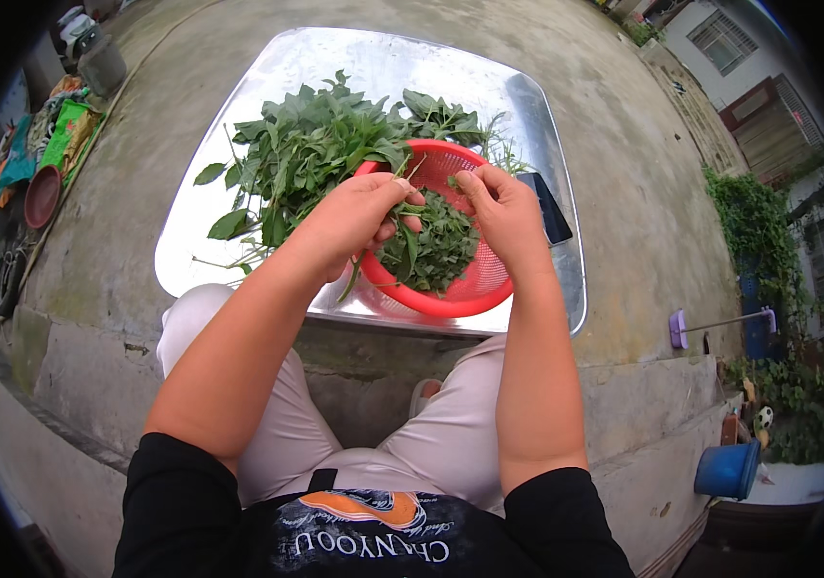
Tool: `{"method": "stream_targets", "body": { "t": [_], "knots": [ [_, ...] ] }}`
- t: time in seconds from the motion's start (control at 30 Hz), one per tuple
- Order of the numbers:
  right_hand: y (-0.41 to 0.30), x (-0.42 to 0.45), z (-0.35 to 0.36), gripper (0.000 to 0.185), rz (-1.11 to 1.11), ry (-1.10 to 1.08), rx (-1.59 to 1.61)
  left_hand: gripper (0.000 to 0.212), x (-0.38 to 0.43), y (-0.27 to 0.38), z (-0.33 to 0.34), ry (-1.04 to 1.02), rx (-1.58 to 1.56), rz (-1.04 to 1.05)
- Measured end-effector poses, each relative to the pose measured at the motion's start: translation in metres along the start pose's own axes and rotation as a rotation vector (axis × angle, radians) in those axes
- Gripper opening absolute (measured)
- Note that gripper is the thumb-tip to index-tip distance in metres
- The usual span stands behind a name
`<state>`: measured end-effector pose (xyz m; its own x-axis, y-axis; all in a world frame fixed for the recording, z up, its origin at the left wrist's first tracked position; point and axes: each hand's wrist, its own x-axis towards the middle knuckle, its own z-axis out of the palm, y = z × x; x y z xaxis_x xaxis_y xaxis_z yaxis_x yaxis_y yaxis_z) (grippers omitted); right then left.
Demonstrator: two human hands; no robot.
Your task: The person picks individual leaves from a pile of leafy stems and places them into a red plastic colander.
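My left hand (372, 209) pinches a green leafy stem (406, 235) above the left rim of a red plastic colander (488, 271). Part of that stem hangs down past the rim. Over the colander's right side, my right hand (499, 206) holds a small piece of green leaf (454, 182) between thumb and fingertips. Loose picked leaves (437, 246) lie heaped inside the colander. Beyond my left hand spreads a large pile of leafy green stems (318, 137). A smaller bunch of leaves (441, 115) lies behind the colander.
All this rests on a shiny metal table (202, 209). A dark smartphone (551, 209) lies right of my right hand, near thin green sprigs (502, 148). Bare stems (228, 261) lie at the left. A concrete step (87, 361) borders my seat; a blue bucket (726, 469) stands far right.
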<state>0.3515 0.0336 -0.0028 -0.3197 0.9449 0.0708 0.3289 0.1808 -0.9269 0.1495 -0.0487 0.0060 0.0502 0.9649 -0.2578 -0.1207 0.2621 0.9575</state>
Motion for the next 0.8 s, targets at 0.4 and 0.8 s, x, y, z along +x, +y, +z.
{"method": "stream_targets", "body": {
  "t": [0.4, 0.8],
  "knots": [
    [-0.020, -0.013, 0.008, 0.009, -0.416, 0.090, -0.164, 0.040, 0.004, 0.000, -0.004, -0.065, -0.314, -0.097],
    [-0.023, -0.020, 0.024, 0.008, -0.582, -0.101, -0.359, 0.040, 0.008, -0.010, -0.002, -0.135, -0.352, -0.075]
  ]
}}
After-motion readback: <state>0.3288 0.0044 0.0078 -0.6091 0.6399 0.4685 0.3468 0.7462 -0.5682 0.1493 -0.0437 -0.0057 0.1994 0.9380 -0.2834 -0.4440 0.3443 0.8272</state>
